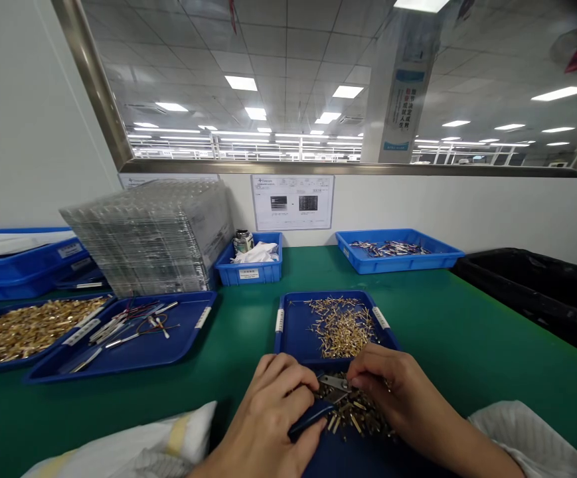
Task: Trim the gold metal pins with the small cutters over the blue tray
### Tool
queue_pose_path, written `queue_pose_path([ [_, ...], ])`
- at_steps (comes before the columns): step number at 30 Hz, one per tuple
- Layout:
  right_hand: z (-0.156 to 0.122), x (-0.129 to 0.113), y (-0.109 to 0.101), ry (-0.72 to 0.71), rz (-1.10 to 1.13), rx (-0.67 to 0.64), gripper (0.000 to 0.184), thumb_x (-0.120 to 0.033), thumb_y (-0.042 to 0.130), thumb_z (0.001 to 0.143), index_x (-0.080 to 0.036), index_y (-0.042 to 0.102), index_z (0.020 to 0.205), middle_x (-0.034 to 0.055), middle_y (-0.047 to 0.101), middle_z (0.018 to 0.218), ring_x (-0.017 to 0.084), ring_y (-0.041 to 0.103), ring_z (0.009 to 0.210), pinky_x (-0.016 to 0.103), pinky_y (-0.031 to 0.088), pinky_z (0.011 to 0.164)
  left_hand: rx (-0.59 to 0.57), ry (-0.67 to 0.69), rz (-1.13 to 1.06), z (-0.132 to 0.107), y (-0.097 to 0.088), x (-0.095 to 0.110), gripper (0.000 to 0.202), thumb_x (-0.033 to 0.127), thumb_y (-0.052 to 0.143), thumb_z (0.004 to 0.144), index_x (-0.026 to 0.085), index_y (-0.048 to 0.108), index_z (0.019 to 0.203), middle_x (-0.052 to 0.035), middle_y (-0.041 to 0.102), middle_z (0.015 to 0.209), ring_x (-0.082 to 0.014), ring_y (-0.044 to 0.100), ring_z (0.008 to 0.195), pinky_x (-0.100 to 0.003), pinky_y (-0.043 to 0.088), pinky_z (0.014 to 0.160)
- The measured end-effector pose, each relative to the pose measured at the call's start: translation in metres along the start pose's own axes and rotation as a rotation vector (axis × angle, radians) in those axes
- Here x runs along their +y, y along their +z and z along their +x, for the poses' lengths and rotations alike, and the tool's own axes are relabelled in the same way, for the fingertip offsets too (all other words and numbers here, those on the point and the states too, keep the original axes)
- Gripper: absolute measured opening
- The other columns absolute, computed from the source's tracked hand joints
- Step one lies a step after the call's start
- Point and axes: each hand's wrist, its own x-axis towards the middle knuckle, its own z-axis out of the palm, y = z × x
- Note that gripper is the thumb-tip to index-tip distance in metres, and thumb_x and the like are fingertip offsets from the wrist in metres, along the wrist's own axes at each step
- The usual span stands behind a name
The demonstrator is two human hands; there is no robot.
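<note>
My left hand (273, 405) is closed around the blue handles of small cutting pliers (329, 392), whose metal jaws point right. My right hand (392, 392) pinches something tiny at the jaws; I cannot make out what. Both hands hover over a pile of small gold pins (355, 415) on a dark blue tray near me. Just beyond the hands, another blue tray (293, 325) holds a heap of thin gold pins (340, 325).
On the green table, a blue tray (188, 332) at left holds tweezers and tools, and beside it a tray of gold parts (24, 328). Stacked clear plastic trays (153, 236), a small blue bin (248, 269), a blue tray (398, 252) and a black bin (542, 292) stand farther back.
</note>
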Motion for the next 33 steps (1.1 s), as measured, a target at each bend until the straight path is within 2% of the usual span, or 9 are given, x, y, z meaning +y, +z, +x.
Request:
queue_pose_path([
  [5, -0.0026, 0.002, 0.0028, 0.01, -0.052, -0.003, 0.018, -0.007, 0.044, 0.084, -0.018, 0.058, 0.077, 0.0014, 0.056, 0.077, 0.012, 0.053, 0.068, 0.023, 0.038, 0.06, 0.002, -0.003, 0.043, -0.0013, 0.0016, 0.0004, 0.006, 0.012, 0.06, 0.072, 0.017, 0.061, 0.07, -0.0027, 0.063, 0.08, -0.0197, 0.054, 0.074, -0.039, 0.043, 0.071],
  [11, -0.0037, -0.0026, 0.0036, 0.038, -0.061, 0.005, 0.018, -0.002, 0.046, 0.073, -0.017, 0.055, 0.068, -0.0004, 0.052, 0.068, 0.011, 0.05, 0.06, 0.022, 0.036, 0.054, 0.039, 0.046, 0.043, -0.0004, 0.0013, 0.0012, 0.006, 0.011, 0.061, 0.071, 0.017, 0.061, 0.071, -0.0037, 0.063, 0.081, -0.0205, 0.053, 0.076, -0.038, 0.043, 0.071],
  [15, -0.0028, -0.007, 0.0013, 0.051, -0.006, 0.069, 0.018, -0.001, 0.046, 0.069, -0.016, 0.052, 0.062, -0.0015, 0.05, 0.062, 0.011, 0.047, 0.058, 0.022, 0.033, 0.052, 0.111, 0.084, 0.009, 0.0001, 0.0006, 0.003, 0.007, 0.009, 0.061, 0.072, 0.016, 0.061, 0.073, -0.0036, 0.063, 0.079, -0.02, 0.053, 0.076, -0.038, 0.043, 0.071],
  [19, -0.0011, -0.006, -0.0008, 0.111, 0.198, 0.118, 0.014, -0.008, 0.047, 0.073, -0.016, 0.049, 0.061, -0.0027, 0.047, 0.06, 0.011, 0.043, 0.057, 0.022, 0.032, 0.052, 0.18, 0.076, -0.077, 0.001, 0.0014, 0.0052, 0.012, 0.005, 0.063, 0.069, 0.016, 0.06, 0.073, -0.0027, 0.062, 0.077, -0.0185, 0.054, 0.075, -0.036, 0.043, 0.07],
  [23, 0.0011, -0.0031, -0.0008, 0.25, 0.453, 0.033, 0.013, -0.02, 0.047, 0.077, -0.017, 0.047, 0.064, -0.0046, 0.041, 0.056, 0.009, 0.035, 0.051, 0.021, 0.03, 0.047, 0.136, -0.058, -0.157, -0.0005, 0.0043, 0.0039, 0.015, 0.004, 0.065, 0.064, 0.016, 0.057, 0.067, -0.0022, 0.061, 0.079, -0.0168, 0.056, 0.072, -0.032, 0.045, 0.065],
  [25, 0.0013, -0.0039, -0.0011, 0.25, 0.362, 0.003, 0.011, -0.016, 0.046, 0.075, -0.016, 0.047, 0.065, -0.0037, 0.044, 0.057, 0.01, 0.037, 0.052, 0.021, 0.03, 0.048, 0.082, -0.103, -0.163, -0.0012, 0.0049, 0.0025, 0.015, 0.004, 0.066, 0.063, 0.016, 0.056, 0.065, -0.0019, 0.061, 0.079, -0.0164, 0.057, 0.072, -0.031, 0.046, 0.065],
  [27, 0.0006, -0.0058, -0.002, 0.192, 0.154, -0.027, 0.011, -0.009, 0.046, 0.072, -0.016, 0.05, 0.065, -0.0021, 0.049, 0.061, 0.011, 0.042, 0.056, 0.022, 0.032, 0.051, 0.019, -0.105, -0.148, -0.0011, 0.004, 0.0015, 0.014, 0.006, 0.066, 0.064, 0.016, 0.056, 0.064, -0.0014, 0.061, 0.08, -0.0161, 0.057, 0.072, -0.032, 0.046, 0.067],
  [30, -0.002, -0.0066, -0.0026, 0.05, -0.12, -0.071, 0.015, -0.003, 0.046, 0.067, -0.017, 0.051, 0.067, -0.0013, 0.053, 0.066, 0.012, 0.047, 0.062, 0.023, 0.033, 0.056, -0.068, -0.053, -0.095, -0.0003, 0.0011, 0.0014, 0.011, 0.008, 0.065, 0.067, 0.017, 0.058, 0.065, -0.0011, 0.062, 0.081, -0.0169, 0.056, 0.076, -0.035, 0.045, 0.074],
  [33, -0.0044, -0.0034, -0.0005, -0.069, -0.287, -0.07, 0.015, -0.003, 0.048, 0.068, -0.017, 0.052, 0.068, -0.0012, 0.054, 0.068, 0.012, 0.047, 0.064, 0.025, 0.035, 0.064, -0.105, 0.019, -0.016, -0.0004, -0.0009, 0.0022, 0.008, 0.011, 0.063, 0.071, 0.017, 0.06, 0.068, -0.0019, 0.063, 0.083, -0.0188, 0.054, 0.08, -0.037, 0.044, 0.076],
])
